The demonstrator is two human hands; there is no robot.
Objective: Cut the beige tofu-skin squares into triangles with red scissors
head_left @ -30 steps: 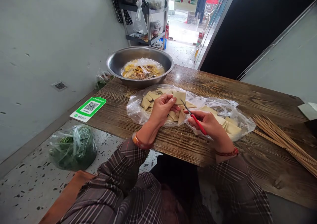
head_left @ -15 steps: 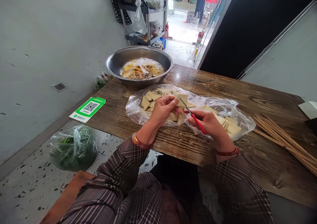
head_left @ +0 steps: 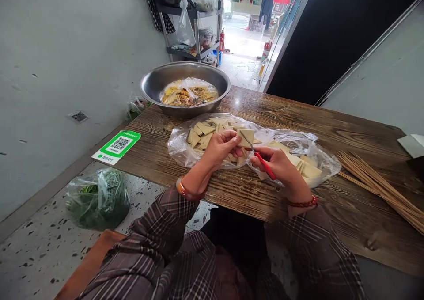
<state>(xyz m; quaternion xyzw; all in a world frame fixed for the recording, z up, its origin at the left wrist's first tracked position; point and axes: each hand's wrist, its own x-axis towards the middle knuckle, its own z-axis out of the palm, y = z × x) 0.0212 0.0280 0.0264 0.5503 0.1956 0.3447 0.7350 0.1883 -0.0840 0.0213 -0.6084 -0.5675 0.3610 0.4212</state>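
Observation:
My left hand [head_left: 222, 148] pinches a pale square sheet [head_left: 245, 137] by its left edge. In my right hand [head_left: 276, 161] are red-handled scissors [head_left: 265, 164], their blades lying across the sheet. Beneath and left of the sheet, many pale triangular pieces [head_left: 202, 130] rest on a clear plastic bag [head_left: 179, 144]. To the right, partly behind my right hand, larger pale sheets [head_left: 310, 171] lie in a second clear bag [head_left: 326, 161].
A steel basin [head_left: 150, 85] with bagged yellow food stands at the table's back left. Wooden skewers [head_left: 380, 187] lie at right. A green payment card [head_left: 117, 146] is at the left corner; bagged greens [head_left: 99, 200] sit below it.
The pale sheet and the fingertips of my left hand have shifted slightly right and down. The scissors stay in my right hand, across the sheet.

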